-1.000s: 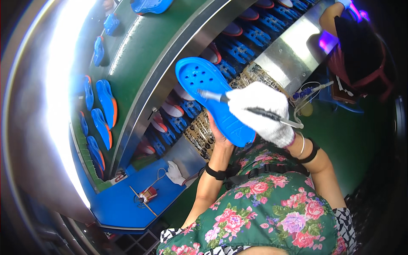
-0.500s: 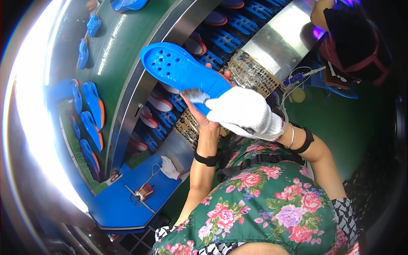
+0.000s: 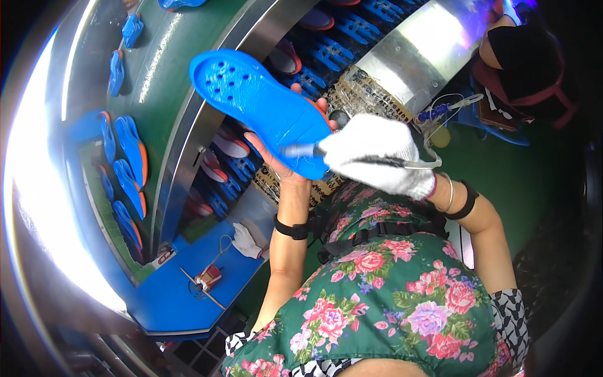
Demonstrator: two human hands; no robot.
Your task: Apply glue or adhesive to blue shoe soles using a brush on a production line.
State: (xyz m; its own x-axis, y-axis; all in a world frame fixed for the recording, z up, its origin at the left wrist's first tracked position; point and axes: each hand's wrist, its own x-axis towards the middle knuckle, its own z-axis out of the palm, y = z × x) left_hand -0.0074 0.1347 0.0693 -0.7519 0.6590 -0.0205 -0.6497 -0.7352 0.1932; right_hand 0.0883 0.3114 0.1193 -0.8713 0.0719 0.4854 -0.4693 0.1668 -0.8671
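My bare left hand (image 3: 282,169) supports a blue shoe sole (image 3: 251,107) from below, with its fingers curled over the far edge. The sole is tilted, its end with several small dark holes pointing far left, and its surface looks wet and glossy. An orange-red strip shows along one edge. In a white knit glove, my right hand (image 3: 377,151) grips a brush (image 3: 300,150). The blurred bristles touch the sole near its closer end. A pale tube (image 3: 433,160) runs from the back of the brush's dark handle.
A green conveyor belt (image 3: 160,69) at left carries several blue soles (image 3: 132,147). Beyond the metal rail, a rack (image 3: 333,53) holds more soles. A blue table (image 3: 169,308) bears a white glove (image 3: 246,240) and a small red object (image 3: 207,276). Another person (image 3: 524,56) works at far right.
The sole has shifted slightly left and away from me. My right hand has turned, and the brush has slid across the sole toward its closer end.
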